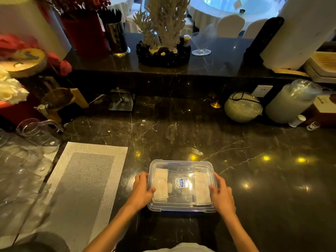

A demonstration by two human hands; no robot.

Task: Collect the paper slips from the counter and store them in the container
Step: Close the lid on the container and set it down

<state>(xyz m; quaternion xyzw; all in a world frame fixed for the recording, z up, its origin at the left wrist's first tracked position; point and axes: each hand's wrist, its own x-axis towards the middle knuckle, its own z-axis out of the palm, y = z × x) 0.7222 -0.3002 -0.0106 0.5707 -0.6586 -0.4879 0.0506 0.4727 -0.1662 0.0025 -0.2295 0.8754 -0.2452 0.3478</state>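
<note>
A clear rectangular plastic container [181, 165] with a blue-trimmed lid stands on the dark marble counter [263, 197] near the front edge. The lid is on, with a small blue label in its middle. Pale paper slips [161, 184] lie inside, visible through the lid at the left and right. My left hand [142, 190] grips the container's left side, thumb resting on the lid. My right hand [221, 194] grips the right side the same way.
A grey woven placemat [85, 179] lies left of the container. Clear glassware [27, 151] crowds the far left. At the back stand a metal napkin holder [121, 100], a wrapped round jar [242, 107], a tall wrapped jar [291, 102] and a coral ornament [163, 33] on the raised ledge.
</note>
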